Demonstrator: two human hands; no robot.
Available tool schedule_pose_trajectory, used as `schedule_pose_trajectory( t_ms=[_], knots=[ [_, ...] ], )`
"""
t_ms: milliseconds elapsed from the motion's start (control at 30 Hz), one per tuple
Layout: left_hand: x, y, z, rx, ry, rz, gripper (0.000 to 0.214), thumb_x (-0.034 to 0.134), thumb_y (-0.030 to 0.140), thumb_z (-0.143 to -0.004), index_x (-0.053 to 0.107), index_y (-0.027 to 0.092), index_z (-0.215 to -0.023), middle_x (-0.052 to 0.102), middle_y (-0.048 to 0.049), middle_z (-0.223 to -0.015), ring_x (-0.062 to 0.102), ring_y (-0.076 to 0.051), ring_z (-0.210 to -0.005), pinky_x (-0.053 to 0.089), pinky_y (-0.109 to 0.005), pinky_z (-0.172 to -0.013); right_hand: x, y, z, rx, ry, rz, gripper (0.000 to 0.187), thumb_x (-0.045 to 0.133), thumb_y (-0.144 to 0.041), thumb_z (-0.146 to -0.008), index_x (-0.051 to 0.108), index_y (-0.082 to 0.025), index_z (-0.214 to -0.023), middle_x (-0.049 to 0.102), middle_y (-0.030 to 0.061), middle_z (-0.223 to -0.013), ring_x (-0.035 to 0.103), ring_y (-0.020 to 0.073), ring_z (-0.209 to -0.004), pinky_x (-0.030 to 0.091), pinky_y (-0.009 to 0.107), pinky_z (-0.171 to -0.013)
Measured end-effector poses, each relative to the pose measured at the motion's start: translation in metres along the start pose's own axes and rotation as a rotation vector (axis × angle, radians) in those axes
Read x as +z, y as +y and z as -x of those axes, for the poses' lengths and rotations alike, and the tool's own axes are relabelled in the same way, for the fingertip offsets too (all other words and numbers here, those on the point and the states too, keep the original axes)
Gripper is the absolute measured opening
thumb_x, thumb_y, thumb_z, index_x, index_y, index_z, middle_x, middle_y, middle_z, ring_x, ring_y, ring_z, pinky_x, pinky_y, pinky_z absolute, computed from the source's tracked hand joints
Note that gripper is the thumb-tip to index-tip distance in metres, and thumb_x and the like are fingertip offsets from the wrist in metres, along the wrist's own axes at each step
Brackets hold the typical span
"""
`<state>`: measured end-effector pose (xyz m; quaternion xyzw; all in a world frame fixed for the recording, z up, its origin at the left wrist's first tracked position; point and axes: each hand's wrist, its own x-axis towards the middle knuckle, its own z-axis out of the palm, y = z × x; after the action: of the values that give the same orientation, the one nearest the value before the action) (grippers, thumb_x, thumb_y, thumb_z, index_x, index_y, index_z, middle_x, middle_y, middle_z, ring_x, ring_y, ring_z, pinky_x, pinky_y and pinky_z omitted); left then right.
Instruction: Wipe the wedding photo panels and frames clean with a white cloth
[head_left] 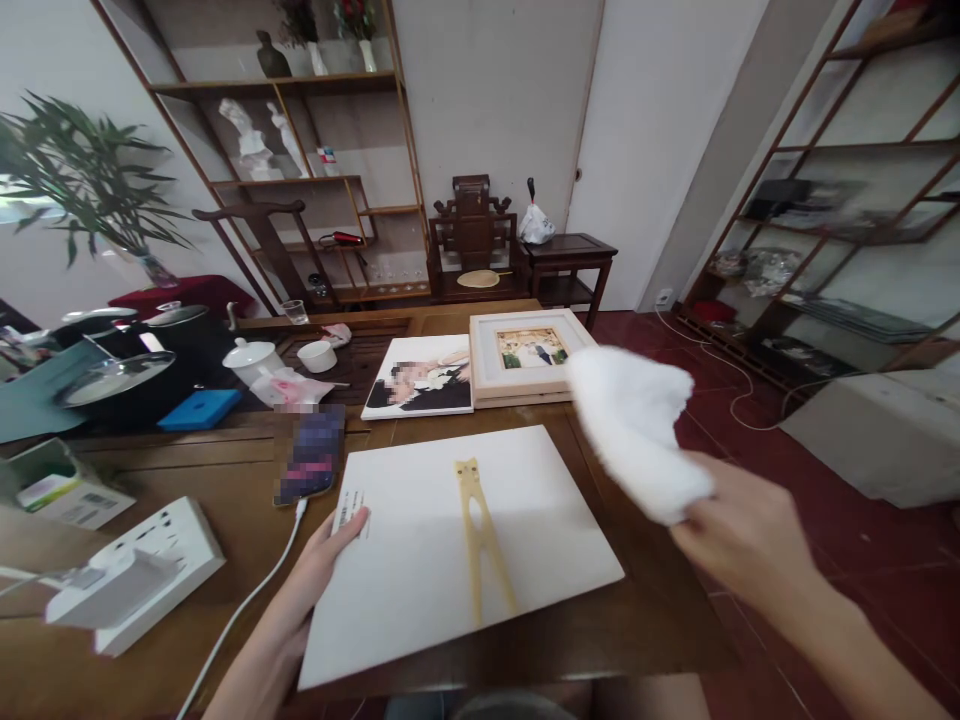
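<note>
A white board (420, 560) lies flat on the wooden table (247, 520) in front of me, with a yellow stand strip (480, 540) on its back. My left hand (330, 555) grips the board's left edge, thumb on top. My right hand (739, 545) is raised off the table's right side, closed on a crumpled white cloth (637, 430) that hangs above the board's far right corner.
Beyond the board lie a frameless photo print (420, 385) and a framed photo (525, 355). A phone (311, 455) on a white cable, a white power strip (135, 575), tea ware and a blue box (199, 408) crowd the left. Shelves and chairs stand behind.
</note>
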<state>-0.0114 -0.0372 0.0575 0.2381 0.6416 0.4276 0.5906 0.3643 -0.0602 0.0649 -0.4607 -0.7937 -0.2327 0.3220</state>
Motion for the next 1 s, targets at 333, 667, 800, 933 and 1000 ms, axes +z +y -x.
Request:
schedule_pose_trajectory(
  t_ms=[333, 667, 800, 933, 1000],
  knots=[
    [0.006, 0.023, -0.016, 0.12, -0.099, -0.499, 0.055, 0.079, 0.037, -0.062, 0.058, 0.016, -0.108, 0.074, -0.0096, -0.095, 0.071, -0.026, -0.08, 0.058, -0.031, -0.066, 0.046, -0.057, 0.004, -0.103, -0.475, -0.277, 0.028, 0.055, -0.004, -0.063, 0.067, -0.02, -0.083, 0.038, 0.0115, -0.144, 0.031, 0.0376, -0.13, 0.028, 0.063, -0.101],
    [0.002, 0.029, -0.039, 0.365, 0.049, -0.934, 0.057, 0.074, 0.056, -0.055, 0.068, 0.014, -0.091, 0.074, -0.0112, -0.089, 0.069, -0.031, -0.08, 0.052, -0.033, -0.065, 0.036, -0.035, -0.019, -0.207, -0.566, -0.382, 0.045, 0.048, -0.013, -0.083, 0.053, -0.024, -0.125, 0.035, 0.0075, -0.147, 0.021, 0.0273, -0.138, 0.018, 0.058, -0.109],
    [0.0, 0.029, -0.04, 0.377, 0.077, -0.972, 0.054, 0.074, 0.058, -0.053, 0.068, 0.016, -0.086, 0.074, -0.0099, -0.082, 0.069, -0.031, -0.076, 0.05, -0.033, -0.062, 0.033, -0.02, -0.006, -0.188, -0.486, -0.361, 0.051, 0.042, -0.001, -0.075, 0.055, -0.022, -0.119, 0.041, 0.0077, -0.143, 0.024, 0.0256, -0.137, 0.017, 0.061, -0.109],
    [0.0, 0.029, -0.043, 0.427, 0.106, -1.066, 0.056, 0.071, 0.063, -0.053, 0.066, 0.016, -0.084, 0.073, -0.0108, -0.084, 0.068, -0.032, -0.077, 0.048, -0.033, -0.063, 0.043, -0.007, 0.013, 0.023, -0.481, -0.303, 0.062, 0.039, 0.001, -0.071, 0.045, -0.022, -0.128, 0.037, 0.0086, -0.146, 0.024, 0.0259, -0.137, 0.026, 0.062, -0.106],
    [0.002, 0.03, -0.045, 0.461, 0.136, -1.141, 0.059, 0.068, 0.066, -0.054, 0.065, 0.016, -0.084, 0.072, -0.0117, -0.083, 0.067, -0.033, -0.078, 0.047, -0.033, -0.062, 0.051, -0.003, 0.018, 0.074, -0.477, -0.284, 0.074, 0.034, 0.006, -0.069, 0.04, -0.026, -0.135, 0.039, 0.0057, -0.144, 0.027, 0.0243, -0.136, 0.033, 0.058, -0.104]
  ],
)
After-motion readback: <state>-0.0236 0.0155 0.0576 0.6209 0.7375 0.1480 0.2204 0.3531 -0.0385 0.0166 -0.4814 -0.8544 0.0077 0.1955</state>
